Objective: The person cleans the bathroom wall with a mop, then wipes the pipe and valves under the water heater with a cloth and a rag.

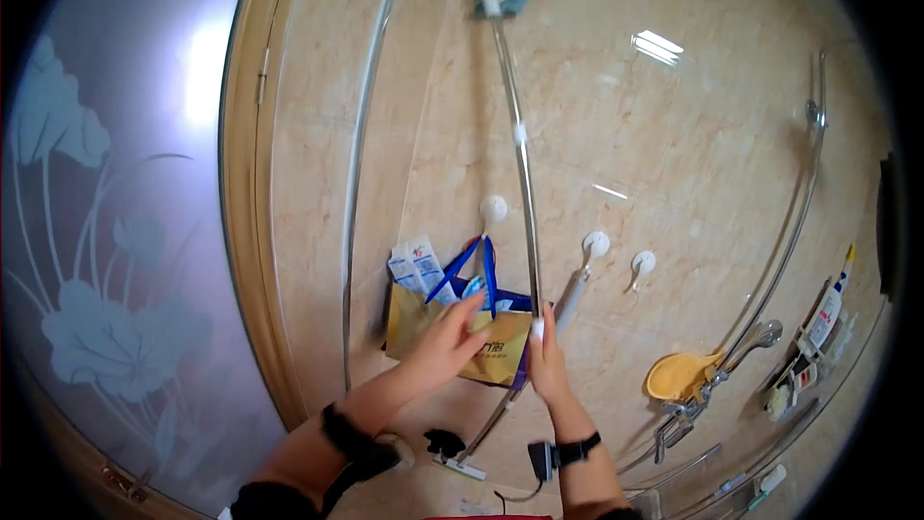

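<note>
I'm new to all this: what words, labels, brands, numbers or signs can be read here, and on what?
Yellow bag with blue straps: bold dark characters, partly covered by the left hand; I won't copy their wording.
White-and-blue packet: print too small to read.
White tube-shaped item on the right: label too blurred to read.

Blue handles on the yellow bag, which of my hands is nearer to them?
Left. Your left hand appears just below the blue handles; your right hand is farther off, lower right of them, on the silver pole.
</note>
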Available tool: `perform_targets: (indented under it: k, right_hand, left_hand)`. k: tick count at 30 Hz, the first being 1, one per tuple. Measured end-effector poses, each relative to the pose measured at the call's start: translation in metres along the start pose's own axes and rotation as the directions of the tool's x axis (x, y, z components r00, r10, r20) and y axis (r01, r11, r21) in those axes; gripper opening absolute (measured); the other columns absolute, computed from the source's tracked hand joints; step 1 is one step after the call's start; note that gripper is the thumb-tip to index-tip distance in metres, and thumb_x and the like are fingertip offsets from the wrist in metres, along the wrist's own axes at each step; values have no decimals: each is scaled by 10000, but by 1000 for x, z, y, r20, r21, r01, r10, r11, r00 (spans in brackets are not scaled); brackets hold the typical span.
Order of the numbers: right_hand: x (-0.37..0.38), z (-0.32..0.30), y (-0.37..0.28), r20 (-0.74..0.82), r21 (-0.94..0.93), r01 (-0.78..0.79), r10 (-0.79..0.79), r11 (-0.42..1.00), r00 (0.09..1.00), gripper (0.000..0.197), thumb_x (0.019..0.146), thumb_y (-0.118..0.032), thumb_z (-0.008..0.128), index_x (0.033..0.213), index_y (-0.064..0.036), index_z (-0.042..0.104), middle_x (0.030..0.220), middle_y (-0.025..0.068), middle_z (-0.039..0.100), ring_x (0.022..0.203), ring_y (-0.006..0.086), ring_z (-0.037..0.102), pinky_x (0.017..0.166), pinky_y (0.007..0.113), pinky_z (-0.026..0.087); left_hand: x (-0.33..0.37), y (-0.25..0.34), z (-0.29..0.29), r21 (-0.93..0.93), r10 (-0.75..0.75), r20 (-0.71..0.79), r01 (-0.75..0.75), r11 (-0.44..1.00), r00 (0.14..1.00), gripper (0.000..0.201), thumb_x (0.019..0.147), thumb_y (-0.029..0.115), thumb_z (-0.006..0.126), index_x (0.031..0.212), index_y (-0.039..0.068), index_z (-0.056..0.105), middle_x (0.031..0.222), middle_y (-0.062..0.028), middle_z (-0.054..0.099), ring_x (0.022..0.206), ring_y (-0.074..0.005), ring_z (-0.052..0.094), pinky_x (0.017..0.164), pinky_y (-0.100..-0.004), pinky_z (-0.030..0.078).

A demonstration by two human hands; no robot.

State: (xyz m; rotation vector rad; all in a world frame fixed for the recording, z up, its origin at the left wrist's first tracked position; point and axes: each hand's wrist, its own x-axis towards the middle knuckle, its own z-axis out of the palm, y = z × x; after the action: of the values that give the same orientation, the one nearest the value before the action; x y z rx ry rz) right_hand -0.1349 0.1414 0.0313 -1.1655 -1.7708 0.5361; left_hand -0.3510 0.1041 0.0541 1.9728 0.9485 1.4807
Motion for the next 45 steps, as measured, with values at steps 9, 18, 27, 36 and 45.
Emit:
perform_targets:
  k: [9,18,27,36,45]
  right_hand:
    - [-178,-13,97,249,262,-365,303,893,920,535,919,-134,413,1430,-99,258,698,-2,467,553,99,450,499,245,390]
    - [-68,-64,39,-56,51,-83,85,995,995,427,933,-172,435,1345,-67,396,750,47,517,641,127,502,614,273,426]
    - [9,-126,-107,-136,314,177,-140,933,981,486,946,-134,407,1418,-133,290,692,28,507,503,95,480,454,235,414]
    - [-119,-144,98,-204,244,-78,129,967,970,544,923,-59,405,1430,-40,206,637,6,457,496,86,450,427,228,391]
    - [-321,-124,239,-78,-135,-491,485,861,871,539,964,-387,392,1323,14,372,1106,235,570,1020,321,566,841,394,448]
  left_hand:
    - [44,-41,124,-226,-165,-265,105,968,950,748,880,75,472,1425,44,-40,1055,-235,518,681,-279,614,582,-385,510]
    - [173,47,88,-66,-68,-276,52,996,959,808,852,78,432,1403,105,-158,625,-185,572,458,-276,580,432,-388,473]
    - [314,219,37,80,125,-323,-104,991,938,715,853,89,428,1395,30,-35,764,-231,616,491,-270,615,456,-362,508]
    - [203,111,244,-65,-18,-48,15,998,999,795,867,144,445,1416,98,-127,613,-228,566,492,-362,565,435,-486,410]
    - [-3,14,363,-190,-201,67,210,959,977,745,904,175,462,1406,51,-75,602,-183,564,508,-338,595,476,-458,454]
